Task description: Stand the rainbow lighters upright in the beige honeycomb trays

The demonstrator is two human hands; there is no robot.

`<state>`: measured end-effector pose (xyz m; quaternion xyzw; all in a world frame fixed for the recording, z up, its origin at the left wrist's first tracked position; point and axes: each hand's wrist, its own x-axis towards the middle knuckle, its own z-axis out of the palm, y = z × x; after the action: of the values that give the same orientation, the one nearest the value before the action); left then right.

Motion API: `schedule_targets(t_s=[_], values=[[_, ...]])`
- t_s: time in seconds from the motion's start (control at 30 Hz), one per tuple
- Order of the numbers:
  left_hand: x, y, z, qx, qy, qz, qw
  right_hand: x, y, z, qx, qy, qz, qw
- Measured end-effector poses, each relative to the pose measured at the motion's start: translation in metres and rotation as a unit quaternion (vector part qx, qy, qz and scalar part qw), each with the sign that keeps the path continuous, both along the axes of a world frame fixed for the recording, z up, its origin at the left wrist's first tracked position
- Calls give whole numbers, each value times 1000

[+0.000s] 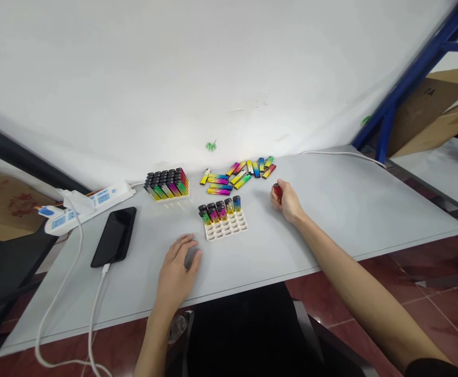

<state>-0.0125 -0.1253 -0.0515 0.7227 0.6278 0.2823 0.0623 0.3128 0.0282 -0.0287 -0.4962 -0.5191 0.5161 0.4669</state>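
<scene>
My right hand [286, 201] is closed around a red lighter [278, 191], just right of the loose lighters. Near the table's front edge, my left hand [178, 269] rests with its fingers apart and nothing in them. A white tray [229, 229] with rows of slots sits between the hands; several coloured lighters [221, 212] stand upright in its back rows, and its front slots show bare. Behind it, multicoloured lighters [219, 191] lie scattered on the table by the wall. Farther left stands a block of upright, black-topped lighters [166, 184] in another tray.
A black phone [114, 236] with a white cable lies at the left of the grey table [142, 293], beside a white power strip [95, 201]. Cardboard boxes [429, 115] are behind a blue frame [388, 118] at right.
</scene>
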Motion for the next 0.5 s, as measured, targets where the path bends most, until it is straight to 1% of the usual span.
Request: schedule_targets(t_s=[0.1, 0.2, 0.3, 0.5], values=[[0, 1, -1, 2, 1, -3, 1000, -1, 1, 0, -19, 62, -42, 997], [-1, 1, -2, 0, 3, -4, 1000, -2, 1, 1, -39, 92, -44, 994], [-1, 1, -2, -2, 5, -3, 1000, -2, 1, 3, -43, 98, -47, 993], [-1, 0, 0, -9, 1, 4, 1000, -3, -2, 4, -17, 80, -32, 996]])
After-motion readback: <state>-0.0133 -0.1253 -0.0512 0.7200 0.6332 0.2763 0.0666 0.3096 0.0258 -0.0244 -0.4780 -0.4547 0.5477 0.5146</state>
